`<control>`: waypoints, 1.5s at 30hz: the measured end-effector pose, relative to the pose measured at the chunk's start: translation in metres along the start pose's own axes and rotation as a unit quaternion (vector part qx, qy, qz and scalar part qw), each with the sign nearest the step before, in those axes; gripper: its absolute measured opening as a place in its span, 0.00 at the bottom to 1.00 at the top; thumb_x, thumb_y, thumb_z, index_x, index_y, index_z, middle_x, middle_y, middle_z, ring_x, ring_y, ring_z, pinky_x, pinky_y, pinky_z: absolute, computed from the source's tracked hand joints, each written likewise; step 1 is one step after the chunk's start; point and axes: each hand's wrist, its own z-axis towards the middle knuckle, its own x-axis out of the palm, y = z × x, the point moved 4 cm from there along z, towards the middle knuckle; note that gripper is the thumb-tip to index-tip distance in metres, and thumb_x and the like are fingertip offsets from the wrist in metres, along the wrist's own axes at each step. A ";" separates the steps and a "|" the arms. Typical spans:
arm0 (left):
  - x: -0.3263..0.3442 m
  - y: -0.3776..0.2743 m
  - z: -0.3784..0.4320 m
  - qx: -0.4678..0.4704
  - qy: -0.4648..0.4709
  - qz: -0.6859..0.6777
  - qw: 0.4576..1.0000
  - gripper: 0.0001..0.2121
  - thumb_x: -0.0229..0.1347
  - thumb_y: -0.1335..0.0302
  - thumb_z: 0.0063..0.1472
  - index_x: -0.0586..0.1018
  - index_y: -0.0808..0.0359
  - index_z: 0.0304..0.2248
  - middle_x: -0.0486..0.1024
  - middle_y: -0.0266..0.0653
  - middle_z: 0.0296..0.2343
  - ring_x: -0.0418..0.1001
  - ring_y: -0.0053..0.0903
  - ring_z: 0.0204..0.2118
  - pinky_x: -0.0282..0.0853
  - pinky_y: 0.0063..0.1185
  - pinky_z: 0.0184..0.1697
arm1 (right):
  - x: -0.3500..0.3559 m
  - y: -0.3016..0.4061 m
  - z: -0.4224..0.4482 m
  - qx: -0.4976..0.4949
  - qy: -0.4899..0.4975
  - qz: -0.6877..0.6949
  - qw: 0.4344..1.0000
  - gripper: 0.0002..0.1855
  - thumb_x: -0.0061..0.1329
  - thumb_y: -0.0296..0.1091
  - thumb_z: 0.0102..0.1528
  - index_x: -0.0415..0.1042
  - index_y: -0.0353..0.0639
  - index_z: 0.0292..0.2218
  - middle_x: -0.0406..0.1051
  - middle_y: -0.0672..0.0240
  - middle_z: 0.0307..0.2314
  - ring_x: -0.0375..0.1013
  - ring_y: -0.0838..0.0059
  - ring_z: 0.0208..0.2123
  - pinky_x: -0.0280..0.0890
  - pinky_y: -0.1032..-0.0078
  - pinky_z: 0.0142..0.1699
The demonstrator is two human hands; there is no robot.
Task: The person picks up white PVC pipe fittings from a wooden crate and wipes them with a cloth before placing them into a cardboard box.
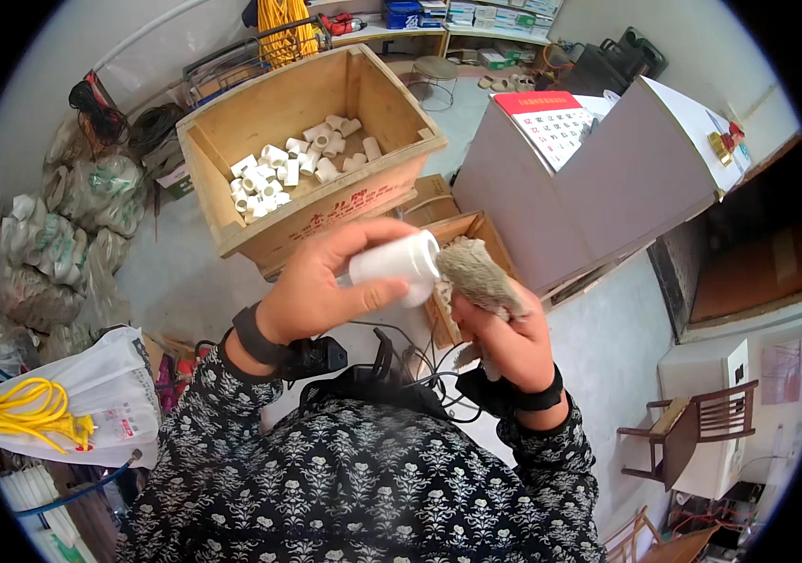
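My left hand (323, 281) holds a white plastic pipe tee (390, 264), with its open end turned toward my right hand. In my right hand (510, 341) is a bunched grey-brown rag (478, 274), its tip right by the rim of the fitting; I cannot tell whether they touch. Beyond my left hand stands a large wooden crate (316, 207) with many white pipe fittings (260, 186) in it. Below the rag, a smaller wooden box (492, 239) also contains white fittings, partly hidden by my right hand.
A grey-sided desk (584, 211) with a calendar (548, 130) stands to the right. Plastic bags of goods (49, 246) are piled at the left. Black cables (436, 376) hang near my waist. A wooden chair (696, 429) stands at the lower right, and a stool (434, 68) behind the crate.
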 end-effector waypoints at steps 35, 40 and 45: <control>-0.035 0.054 0.000 0.007 -0.045 0.150 0.988 0.25 0.56 0.73 0.56 0.65 0.65 0.53 0.64 0.41 0.50 0.65 0.26 0.50 0.63 0.23 0.50 | -0.010 -0.053 -0.032 0.151 -0.078 0.400 0.900 0.13 0.35 0.35 0.60 0.60 0.32 0.39 0.60 0.67 0.18 0.53 0.84 0.12 0.48 0.86 0.15; -0.045 0.047 -0.010 0.058 -0.036 0.307 0.949 0.23 0.56 0.67 0.55 0.69 0.60 0.51 0.62 0.46 0.53 0.59 0.35 0.56 0.56 0.28 0.55 | -0.012 -0.063 -0.049 0.157 -0.118 0.379 0.904 0.12 0.36 0.36 0.60 0.60 0.35 0.38 0.61 0.67 0.20 0.54 0.84 0.13 0.49 0.87 0.15; -0.090 -0.005 -0.022 0.080 -0.053 0.293 0.951 0.15 0.56 0.71 0.56 0.75 0.60 0.44 0.68 0.40 0.48 0.65 0.28 0.51 0.58 0.25 0.54 | -0.009 -0.071 -0.059 0.138 -0.127 0.394 0.900 0.11 0.36 0.37 0.60 0.59 0.37 0.37 0.60 0.67 0.20 0.54 0.84 0.14 0.50 0.88 0.16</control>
